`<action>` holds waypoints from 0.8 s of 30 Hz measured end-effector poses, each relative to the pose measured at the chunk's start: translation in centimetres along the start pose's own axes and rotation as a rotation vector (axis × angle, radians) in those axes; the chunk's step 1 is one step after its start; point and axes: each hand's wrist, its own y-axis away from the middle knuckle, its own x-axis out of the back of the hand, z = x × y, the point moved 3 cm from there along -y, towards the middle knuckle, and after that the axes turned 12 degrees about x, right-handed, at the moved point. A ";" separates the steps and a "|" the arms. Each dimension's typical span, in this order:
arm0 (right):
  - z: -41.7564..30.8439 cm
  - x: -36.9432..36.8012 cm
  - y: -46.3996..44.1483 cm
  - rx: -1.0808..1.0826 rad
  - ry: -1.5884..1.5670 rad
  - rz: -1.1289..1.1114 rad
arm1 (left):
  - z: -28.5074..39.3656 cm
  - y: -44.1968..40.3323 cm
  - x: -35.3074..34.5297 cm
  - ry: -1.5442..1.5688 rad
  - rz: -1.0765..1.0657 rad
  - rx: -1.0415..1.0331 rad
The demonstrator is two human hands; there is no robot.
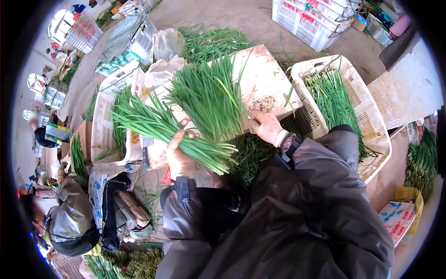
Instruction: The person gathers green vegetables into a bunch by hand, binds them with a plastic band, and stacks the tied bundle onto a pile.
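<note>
My left hand [180, 156] is wrapped round a bundle of long green leafy stalks [158, 125], its cut pale ends pointing right and its leaf tips to the upper left. A larger pile of the same stalks [206, 100] lies on a dirty white board [267, 76]. At the lower right edge of that pile is my right hand [268, 126], its thumb and fingers pressed together near a few stalks; whether it grips one is too small to tell. A knife handle [145, 157] shows left of my left hand.
A white basket [381, 121] with stalks stands at right, another [100, 121] at left. Loose greens [216, 42] lie beyond the board. Stacked white crates [302, 23] are at the back. A co-worker [69, 214] sits at lower left, another person [44, 135] farther off.
</note>
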 end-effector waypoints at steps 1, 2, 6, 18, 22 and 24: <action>-1.4 0.6 0.5 0.070 0.017 0.016 | 0.4 0.3 -0.8 -0.008 -0.017 -0.013; -1.3 0.0 1.1 0.119 0.058 -0.022 | 0.8 0.6 -1.5 -0.027 0.006 -0.052; -2.0 -2.0 4.2 0.242 0.272 -0.789 | 2.0 -0.2 0.0 -0.085 -0.052 -0.101; 0.9 -2.5 3.0 -0.272 0.018 -0.573 | 2.6 0.3 1.6 -0.114 0.022 -0.166; 0.6 -4.9 3.3 -0.580 -0.540 -0.425 | 2.6 -0.2 1.9 -0.078 0.017 -0.152; 0.1 -5.4 3.5 -0.663 -0.732 -0.305 | 2.6 -0.2 1.8 -0.095 0.015 -0.157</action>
